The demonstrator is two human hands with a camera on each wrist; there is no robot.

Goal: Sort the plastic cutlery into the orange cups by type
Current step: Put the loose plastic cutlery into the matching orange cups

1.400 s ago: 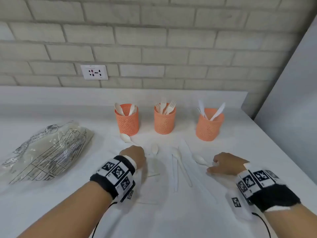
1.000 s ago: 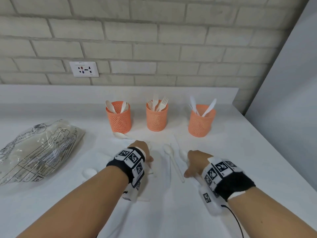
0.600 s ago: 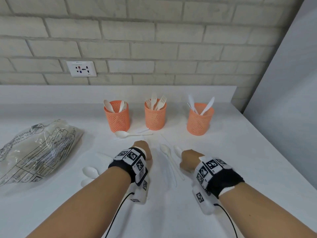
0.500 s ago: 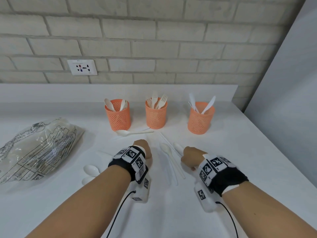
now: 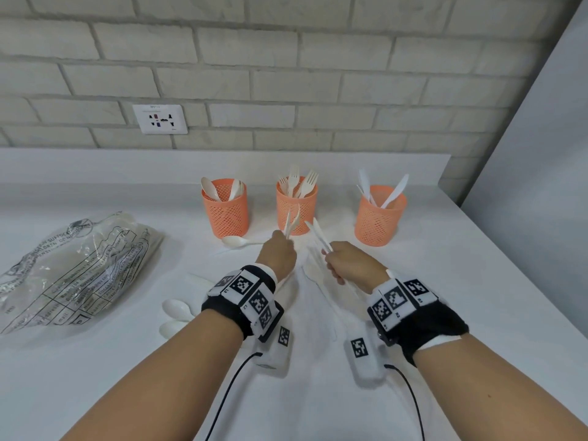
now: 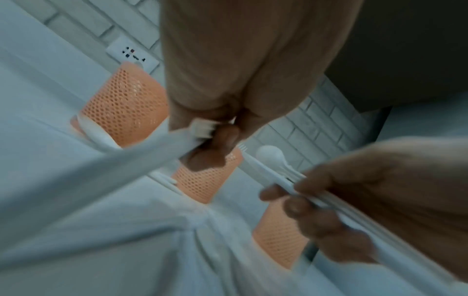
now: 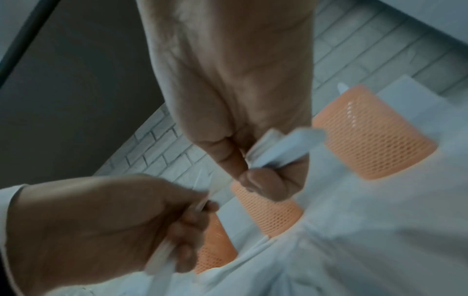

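Cutlery [image 5: 292, 222] at frame centre, before three cups [image 5: 296, 205]: left hand [image 5: 277, 254] and right hand [image 5: 348, 262] each clamp white pieces. Only wrist views show curled fingers [image 6: 210, 152]; head view shows spoons [image 5: 176, 308] on counter [image 5: 445, 281].

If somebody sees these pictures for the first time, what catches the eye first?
Three orange cups stand in a row near the brick wall: the left cup with spoons, the middle cup with forks, the right cup with knives. In front of them, the left hand and right hand each hold white cutlery.
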